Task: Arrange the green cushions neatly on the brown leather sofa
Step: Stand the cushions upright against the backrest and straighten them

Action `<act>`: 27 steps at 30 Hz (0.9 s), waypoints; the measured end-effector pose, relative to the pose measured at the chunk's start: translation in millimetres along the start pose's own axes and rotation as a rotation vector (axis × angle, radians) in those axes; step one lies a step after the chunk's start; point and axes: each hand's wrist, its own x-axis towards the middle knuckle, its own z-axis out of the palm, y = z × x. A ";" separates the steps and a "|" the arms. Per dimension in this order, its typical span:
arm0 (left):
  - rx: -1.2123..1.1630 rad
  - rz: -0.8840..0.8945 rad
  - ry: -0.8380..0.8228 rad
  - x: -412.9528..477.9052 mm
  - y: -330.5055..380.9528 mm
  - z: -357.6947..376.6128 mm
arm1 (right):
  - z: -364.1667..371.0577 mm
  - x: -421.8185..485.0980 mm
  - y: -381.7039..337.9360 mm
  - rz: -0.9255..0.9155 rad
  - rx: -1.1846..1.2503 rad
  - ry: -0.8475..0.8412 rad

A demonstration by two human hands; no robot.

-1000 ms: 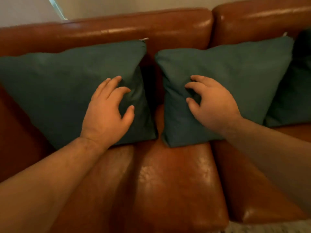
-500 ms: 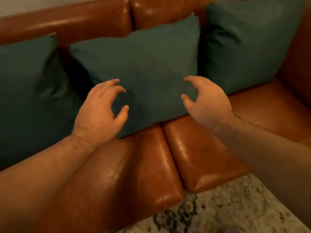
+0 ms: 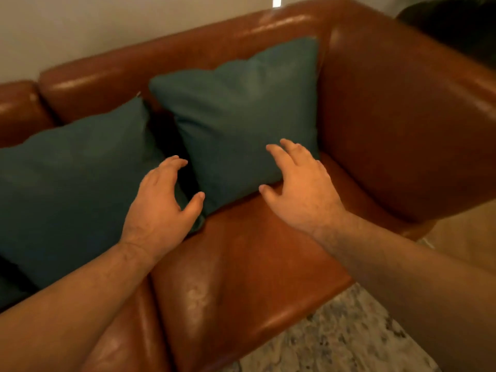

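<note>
Two green cushions lean against the back of the brown leather sofa (image 3: 241, 264). The right cushion (image 3: 241, 122) stands in the corner beside the sofa's right arm (image 3: 402, 116). The left cushion (image 3: 69, 183) sits next to it, with a dark gap between them. My left hand (image 3: 161, 208) hovers in front of that gap, fingers curved and apart, holding nothing. Spread open, my right hand (image 3: 298, 186) is at the right cushion's lower right corner; whether it touches the fabric is unclear.
A pale wall (image 3: 107, 28) rises behind the sofa. A speckled light rug (image 3: 349, 339) covers the floor in front of the seat. Something dark (image 3: 456, 25) sits beyond the sofa's right arm.
The view has swung to the right along the sofa. Both hands have shifted from the middle cushion to the cushion in the right corner, staying open.
</note>
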 end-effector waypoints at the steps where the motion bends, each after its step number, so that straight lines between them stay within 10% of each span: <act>1: -0.028 -0.022 0.015 10.6 12.3 7.4 | -9.4 8.5 13.4 0.006 0.000 -0.001; 12: -0.124 -0.143 0.181 121.1 28.0 70.7 | -35.8 136.9 76.0 0.020 -0.019 -0.026; 23: -0.692 -0.499 0.463 171.3 6.0 113.5 | -19.4 227.0 141.6 -0.113 0.140 0.114; 27: -0.988 -0.547 0.364 174.1 4.7 121.0 | -6.6 248.1 173.9 0.143 0.424 0.135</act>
